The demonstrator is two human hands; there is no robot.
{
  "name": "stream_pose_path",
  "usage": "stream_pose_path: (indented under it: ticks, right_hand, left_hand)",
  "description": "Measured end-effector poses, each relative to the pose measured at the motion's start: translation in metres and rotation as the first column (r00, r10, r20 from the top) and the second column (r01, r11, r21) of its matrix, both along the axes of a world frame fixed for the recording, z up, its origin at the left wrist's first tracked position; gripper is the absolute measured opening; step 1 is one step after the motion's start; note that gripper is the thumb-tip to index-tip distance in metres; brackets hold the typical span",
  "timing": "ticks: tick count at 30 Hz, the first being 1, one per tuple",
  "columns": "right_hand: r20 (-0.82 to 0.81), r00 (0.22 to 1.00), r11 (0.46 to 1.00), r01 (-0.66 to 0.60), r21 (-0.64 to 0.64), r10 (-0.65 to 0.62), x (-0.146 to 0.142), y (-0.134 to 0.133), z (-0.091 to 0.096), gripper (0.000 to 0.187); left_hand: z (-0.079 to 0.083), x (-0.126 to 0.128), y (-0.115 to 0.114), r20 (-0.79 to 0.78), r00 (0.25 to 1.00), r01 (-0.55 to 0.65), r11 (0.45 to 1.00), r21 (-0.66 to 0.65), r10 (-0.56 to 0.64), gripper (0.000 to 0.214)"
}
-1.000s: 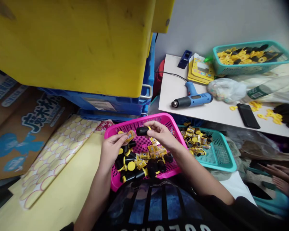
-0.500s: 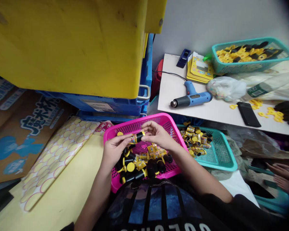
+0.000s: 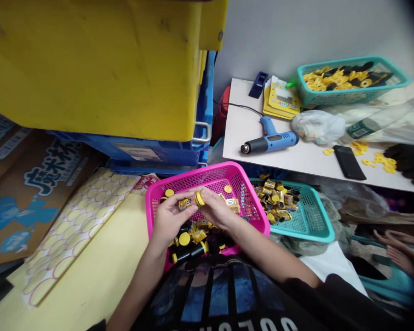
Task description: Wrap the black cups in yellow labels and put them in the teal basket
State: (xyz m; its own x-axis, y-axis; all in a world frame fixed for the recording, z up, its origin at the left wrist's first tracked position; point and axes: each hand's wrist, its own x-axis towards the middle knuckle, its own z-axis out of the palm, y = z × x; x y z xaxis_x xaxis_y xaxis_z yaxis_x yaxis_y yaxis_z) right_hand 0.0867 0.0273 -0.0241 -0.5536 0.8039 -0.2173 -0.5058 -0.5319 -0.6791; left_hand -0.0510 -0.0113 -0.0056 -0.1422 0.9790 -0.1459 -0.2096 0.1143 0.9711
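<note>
Above the pink basket (image 3: 258, 214), both of my hands are closed on one small bottle (image 3: 189, 202) with a yellow cap and a printed yellow label sleeve. My left hand (image 3: 167, 218) pinches the sleeved end between thumb and fingers. At the capped end are the fingers of my right hand (image 3: 215, 209), partly hidden behind the bottle. Beneath them in the basket lie black bottles with yellow caps (image 3: 184, 239) and a pile of loose yellow printed sleeves (image 3: 232, 204).
A teal basket (image 3: 315, 216) of sleeved bottles stands right. On the white table (image 3: 241, 110) lie a blue heat gun (image 3: 279, 141), a phone (image 3: 349, 162) and a teal basket (image 3: 352, 96) of yellow and black parts. Stacked crates (image 3: 124, 69) rise ahead. Another person's hands (image 3: 396, 250) show far right.
The printed sleeve now covers the bottle's body, where black showed before. My right hand has moved down and closer to my left. The view has shifted slightly.
</note>
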Motion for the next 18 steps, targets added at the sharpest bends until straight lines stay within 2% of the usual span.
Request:
stream_pose_path:
  ticks: [4,8,12,15,17,18]
  right_hand:
    - [0.026,0.998,0.997,0.061,0.046,-0.062,-0.003,-0.001,-0.009,0.04]
    - [0.12,0.988,0.988,0.082,0.13,-0.098,0.0,-0.002,-0.017,0.043]
    - [0.261,0.955,0.941,0.047,0.335,-0.141,0.013,-0.006,-0.009,0.043]
    - [0.468,0.85,0.876,-0.016,0.482,-0.242,0.045,-0.013,0.011,0.039]
    - [0.575,0.711,0.826,0.016,0.563,-0.406,0.081,-0.019,0.027,0.033]
    - [0.605,0.607,0.785,0.051,0.618,-0.515,0.103,-0.022,0.034,0.031]
  left_hand:
    - [-0.003,0.004,-0.002,-0.005,1.0,-0.014,1.0,-0.003,0.014,0.033]
    - [-0.004,0.009,-0.003,-0.06,0.998,-0.036,0.999,-0.019,0.035,0.033]
    - [0.0,0.018,-0.004,-0.102,0.995,0.016,1.0,0.025,-0.013,0.035]
    - [0.004,0.022,-0.004,-0.111,0.979,0.174,0.985,0.012,-0.172,0.061]
    - [0.006,0.019,-0.003,-0.157,0.948,0.278,0.96,-0.026,-0.278,0.073]
    - [0.007,0.015,-0.002,-0.193,0.938,0.286,0.958,-0.034,-0.287,0.071]
